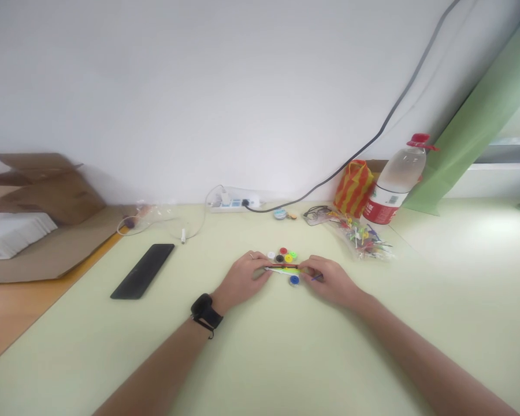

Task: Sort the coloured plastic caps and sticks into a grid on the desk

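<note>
Over the middle of the table, my left hand and my right hand face each other with fingers closed. Between them runs a small bundle of thin coloured sticks, red, black, yellow and white, pinched at both ends. A short blue stick pokes out at my right fingers. Just beyond the bundle sit small round discs: a white disc, a red disc, a black disc, a yellow disc and a green disc. Nearer me lies a blue disc.
A black phone-like slab lies left, beside a white cable plug. Along the wall is a power strip. To the right are a clear bag of coloured pieces, a striped bag and a large bottle. A cardboard box stands far left.
</note>
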